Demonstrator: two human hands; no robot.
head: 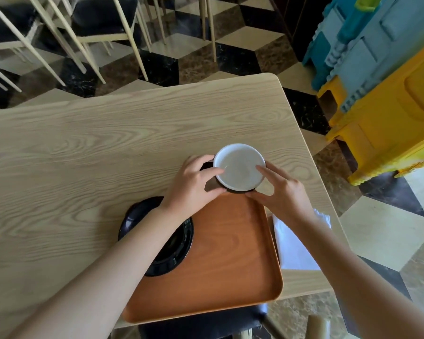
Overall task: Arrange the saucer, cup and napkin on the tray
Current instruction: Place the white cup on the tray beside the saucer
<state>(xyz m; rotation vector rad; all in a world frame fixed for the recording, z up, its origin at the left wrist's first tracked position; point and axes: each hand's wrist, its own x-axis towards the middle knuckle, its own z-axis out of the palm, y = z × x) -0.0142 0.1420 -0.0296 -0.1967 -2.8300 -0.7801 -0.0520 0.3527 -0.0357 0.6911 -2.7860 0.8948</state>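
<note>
A cup (239,166), white inside and dark outside, sits at the far edge of the brown wooden tray (218,265). My left hand (194,184) grips its left side and my right hand (279,189) grips its right side. A black saucer (135,218) lies on the tray's left part, overhanging the tray's left edge and partly hidden under my left forearm. A white napkin (294,245) lies on the table just right of the tray, partly under my right forearm.
The light wooden table (83,155) ends close on the right and near side. Chairs (96,23) stand beyond it on a checkered floor. Blue and yellow plastic furniture (389,94) stands at the right. A dark seat (206,324) is below the tray.
</note>
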